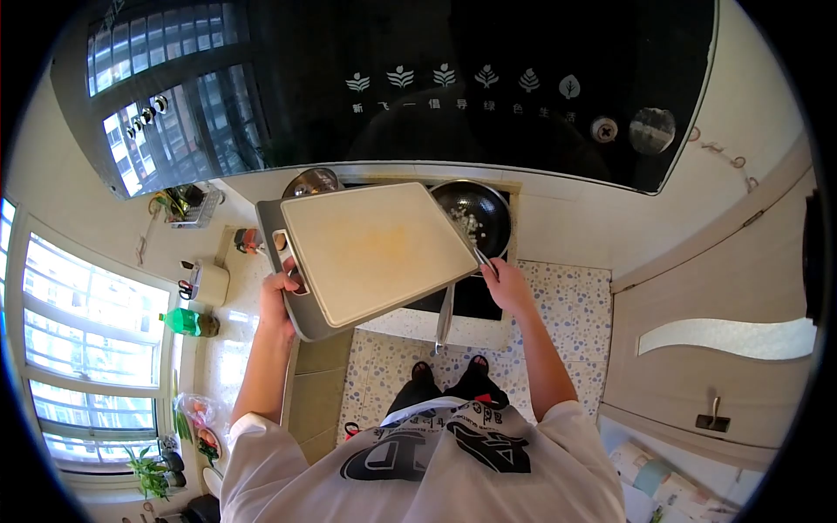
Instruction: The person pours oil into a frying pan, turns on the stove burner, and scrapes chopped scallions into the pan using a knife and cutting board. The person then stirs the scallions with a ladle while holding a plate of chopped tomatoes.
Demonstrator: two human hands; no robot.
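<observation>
"Several pale pieces [469,225] lie where?"

"Inside the black wok [495,209], partly hidden by the raised cutting board [375,253]."

"Hands?"

"Left hand [277,294] curled around the board's handle [269,235]; right hand [507,284] pinching a slim metal tool [481,258]."

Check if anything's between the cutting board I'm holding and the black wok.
Only the metal tool in your right hand, by the near right corner of the cutting board. Otherwise nothing visible stands before the wok; the board's right edge overlaps it in view.
</observation>
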